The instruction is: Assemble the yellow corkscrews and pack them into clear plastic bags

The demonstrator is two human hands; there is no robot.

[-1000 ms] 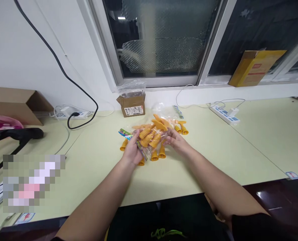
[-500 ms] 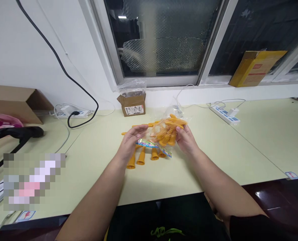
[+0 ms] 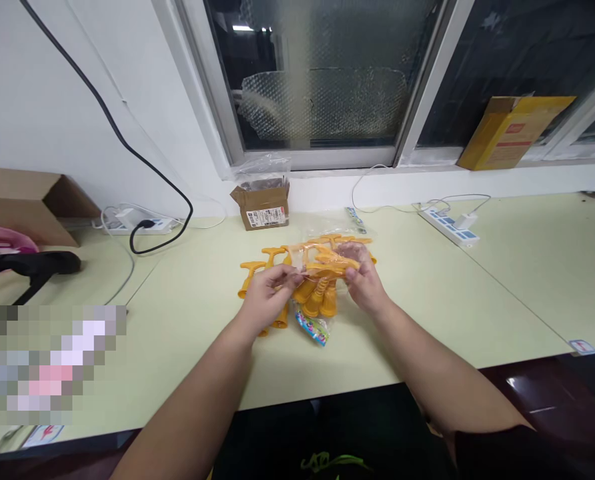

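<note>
Between my hands is a clear plastic bag (image 3: 298,259) holding several yellow plastic pieces (image 3: 322,303), with T-shaped handles and flared, cone-like ends. My left hand (image 3: 267,295) pinches the bag's left edge with thumb and fingertips. Closed around the bag's right side, my right hand (image 3: 366,283) grips the handle ends through the film. A colourful printed strip (image 3: 311,327) hangs at the bag's lower end. Underneath and behind, more yellow T-handled pieces (image 3: 251,267) lie on the table, partly hidden by my hands and the bag.
Behind stands a small open cardboard box (image 3: 267,217) by the wall. Another printed plastic wrapper (image 3: 356,220) lies behind the pieces. Power strips (image 3: 447,228) with cables sit at the back. At left are a large carton (image 3: 17,207) and a black strap-like object (image 3: 32,267).
The bag has tilted and come down slightly towards me, its printed strip now hanging lower. My left hand has moved from resting open beside the bag to pinching its edge.
</note>
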